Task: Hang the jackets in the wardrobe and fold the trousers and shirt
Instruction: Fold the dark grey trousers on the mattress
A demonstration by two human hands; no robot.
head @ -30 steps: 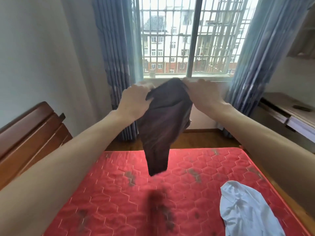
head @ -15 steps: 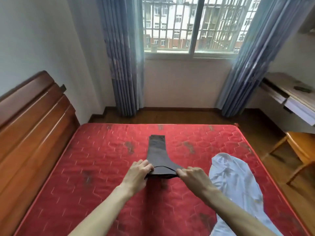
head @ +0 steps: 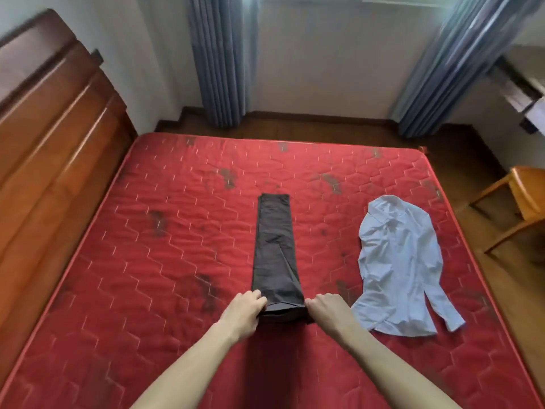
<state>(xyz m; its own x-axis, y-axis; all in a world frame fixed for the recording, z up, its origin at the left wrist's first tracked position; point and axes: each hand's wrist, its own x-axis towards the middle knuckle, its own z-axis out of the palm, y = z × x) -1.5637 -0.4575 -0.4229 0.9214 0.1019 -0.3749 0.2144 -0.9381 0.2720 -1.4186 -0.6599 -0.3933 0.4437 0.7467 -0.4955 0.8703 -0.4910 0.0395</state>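
Dark grey trousers (head: 275, 246) lie as a long narrow strip down the middle of the red quilted mattress (head: 147, 261), running away from me. My left hand (head: 244, 312) grips the near left corner of the strip and my right hand (head: 327, 309) grips the near right corner, both with curled fingers. A pale blue shirt (head: 401, 267) lies crumpled and unfolded on the mattress to the right of the trousers, one sleeve trailing toward the right edge.
A brown wooden headboard (head: 50, 137) lines the left side of the bed. A wooden chair (head: 522, 199) stands on the floor at the right, with a desk (head: 528, 95) behind it. Blue curtains (head: 218, 57) hang at the far wall.
The trousers, held up in the air in front of the window a second ago, have come down and now lie stretched flat on the mattress. Both hands lowered with them, and my view tilted downward.
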